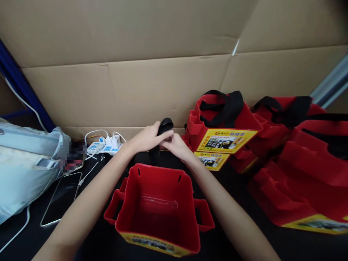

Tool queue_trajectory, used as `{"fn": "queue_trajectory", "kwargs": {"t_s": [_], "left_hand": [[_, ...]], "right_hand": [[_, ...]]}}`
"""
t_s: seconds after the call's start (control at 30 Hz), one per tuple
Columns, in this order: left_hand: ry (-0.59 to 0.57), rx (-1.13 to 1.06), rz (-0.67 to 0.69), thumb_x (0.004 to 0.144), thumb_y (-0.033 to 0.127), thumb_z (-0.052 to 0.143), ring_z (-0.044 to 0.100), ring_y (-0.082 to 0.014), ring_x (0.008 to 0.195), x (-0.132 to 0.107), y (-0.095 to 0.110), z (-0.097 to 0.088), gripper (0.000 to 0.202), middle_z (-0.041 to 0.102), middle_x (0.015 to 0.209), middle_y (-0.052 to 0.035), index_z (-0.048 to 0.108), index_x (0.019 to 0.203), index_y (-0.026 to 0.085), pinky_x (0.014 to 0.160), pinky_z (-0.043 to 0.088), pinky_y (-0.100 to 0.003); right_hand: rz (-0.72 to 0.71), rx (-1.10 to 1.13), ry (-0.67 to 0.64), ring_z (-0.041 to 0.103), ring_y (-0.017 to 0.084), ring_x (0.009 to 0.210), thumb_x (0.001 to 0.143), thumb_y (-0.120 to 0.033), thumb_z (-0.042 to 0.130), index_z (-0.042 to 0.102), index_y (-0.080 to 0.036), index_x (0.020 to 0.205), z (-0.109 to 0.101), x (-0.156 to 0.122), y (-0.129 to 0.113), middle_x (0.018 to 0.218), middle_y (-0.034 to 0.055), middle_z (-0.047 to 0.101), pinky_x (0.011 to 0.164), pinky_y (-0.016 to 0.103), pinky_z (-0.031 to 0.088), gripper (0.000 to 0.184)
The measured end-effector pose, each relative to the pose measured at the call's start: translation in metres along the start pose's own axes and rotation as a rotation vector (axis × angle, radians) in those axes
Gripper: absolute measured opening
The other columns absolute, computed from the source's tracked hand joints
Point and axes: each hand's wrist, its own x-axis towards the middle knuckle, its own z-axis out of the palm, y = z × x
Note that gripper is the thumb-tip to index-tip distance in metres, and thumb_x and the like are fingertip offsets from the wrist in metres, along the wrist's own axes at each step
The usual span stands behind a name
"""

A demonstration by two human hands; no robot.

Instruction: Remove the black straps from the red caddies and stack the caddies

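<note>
Bag (pixel 159 214), red, open-topped w/ side pockets, is stood on the dark table (pixel 228 239) nearest the camera, between both forearms. Just beyond its far rim, a black strap (pixel 164 127) is pinched by the left hand (pixel 148 137) and right hand (pixel 175 144), fingers closed on it, hands touching (strap's lower end is hidden behind the bag). A phone (pixel 61 197) and power strip (pixel 104 146) are seen at left. More red bags (pixel 272 145) are piled at right, against cardboard (pixel 136 83).
</note>
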Motion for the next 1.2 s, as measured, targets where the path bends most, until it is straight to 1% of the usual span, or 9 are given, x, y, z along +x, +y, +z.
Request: {"fn": "queue_trajectory", "kwargs": {"t_s": [0.1, 0.23, 0.37, 0.5, 0.67, 0.8, 0.93, 1.07, 1.2], "left_hand": [[-0.002, -0.035, -0.017, 0.071, 0.052, 0.059, 0.049, -0.014, 0.06, -0.006, -0.016, -0.008, 0.037, 0.055, 0.067, -0.0015, 0.053, 0.077, 0.016, 0.054, 0.036, -0.025], [0.18, -0.222, -0.184, 0.075, 0.048, 0.056, 0.033, -0.0078, 0.049, -0.018, -0.038, -0.016, 0.033, 0.036, 0.056, 0.0045, 0.046, 0.067, 0.017, 0.045, 0.026, -0.02], [0.175, -0.433, -0.335, 0.083, 0.051, 0.04, 0.025, -0.0068, 0.04, -0.026, -0.056, -0.012, 0.034, 0.029, 0.052, 0.0064, 0.049, 0.079, 0.018, 0.038, 0.017, -0.019], [0.163, -0.312, -0.382, 0.079, 0.053, 0.045, 0.032, -0.0075, 0.042, -0.022, -0.073, -0.005, 0.044, 0.036, 0.047, 0.0036, 0.047, 0.057, 0.015, 0.04, 0.022, -0.02], [0.562, -0.324, -0.519, 0.078, 0.052, 0.046, 0.038, -0.0082, 0.041, -0.027, -0.1, -0.03, 0.043, 0.042, 0.045, 0.0028, 0.057, 0.062, 0.013, 0.04, 0.026, -0.021], [0.919, -0.416, -0.573, 0.081, 0.05, 0.042, 0.037, -0.0059, 0.042, -0.046, -0.109, -0.066, 0.041, 0.047, 0.054, 0.0024, 0.058, 0.072, 0.012, 0.038, 0.026, -0.019], [1.093, -0.473, -0.567, 0.086, 0.049, 0.034, 0.03, -0.0046, 0.041, -0.063, -0.11, -0.093, 0.039, 0.036, 0.055, 0.0051, 0.048, 0.071, 0.015, 0.036, 0.023, -0.018], [1.262, -0.62, -0.556, 0.088, 0.047, 0.032, 0.029, -0.0043, 0.042, -0.074, -0.113, -0.111, 0.034, 0.033, 0.057, 0.0068, 0.033, 0.069, 0.019, 0.038, 0.024, -0.018], [1.195, -0.661, -0.549, 0.088, 0.048, 0.029, 0.028, -0.0038, 0.044, -0.077, -0.116, -0.117, 0.037, 0.032, 0.059, 0.0062, 0.031, 0.067, 0.018, 0.041, 0.025, -0.017]], "right_hand": [[0.02, -0.032, 0.058, 0.052, 0.011, 0.06, 0.066, -0.018, 0.055, 0.046, -0.017, 0.06, -0.01, -0.002, 0.008, 0.055, -0.0053, 0.046, 0.057, 0.022, 0.042, 0.011], [0.071, -0.011, 0.078, 0.054, 0.01, 0.059, 0.071, -0.018, 0.049, 0.049, -0.017, 0.073, -0.026, -0.007, 0.009, 0.062, -0.0043, 0.05, 0.054, 0.022, 0.043, 0.003], [0.139, 0.147, -0.032, 0.056, 0.01, 0.055, 0.077, -0.03, 0.053, 0.049, -0.018, 0.091, -0.026, -0.012, 0.004, 0.069, -0.0026, 0.055, 0.049, 0.022, 0.045, 0.019], [0.235, 0.219, -0.22, 0.049, 0.006, 0.055, 0.069, -0.031, 0.066, 0.056, -0.016, 0.101, -0.021, -0.013, 0.001, 0.079, 0.001, 0.06, 0.044, 0.017, 0.037, 0.037], [0.276, -0.024, -0.319, 0.042, 0.004, 0.047, 0.071, -0.039, 0.063, 0.064, -0.012, 0.067, -0.036, -0.01, -0.001, 0.06, -0.0014, 0.058, 0.043, 0.018, 0.029, 0.027], [0.18, -0.223, -0.358, 0.038, 0.005, 0.044, 0.075, -0.041, 0.06, 0.063, -0.014, 0.062, -0.053, -0.013, -0.007, 0.05, -0.0043, 0.05, 0.043, 0.019, 0.027, 0.031], [0.099, -0.439, -0.303, 0.041, 0.006, 0.045, 0.082, -0.043, 0.05, 0.061, -0.015, 0.059, -0.058, -0.016, -0.007, 0.049, -0.0029, 0.051, 0.045, 0.02, 0.029, 0.037], [0.165, -0.703, -0.226, 0.05, 0.009, 0.047, 0.082, -0.035, 0.052, 0.061, -0.019, 0.059, -0.051, -0.017, 0.004, 0.055, -0.0008, 0.062, 0.049, 0.022, 0.034, 0.029], [0.195, -0.792, -0.115, 0.053, 0.013, 0.049, 0.078, -0.022, 0.054, 0.06, -0.02, 0.061, -0.045, -0.016, 0.013, 0.053, 0.0012, 0.062, 0.05, 0.024, 0.035, 0.018]]}}
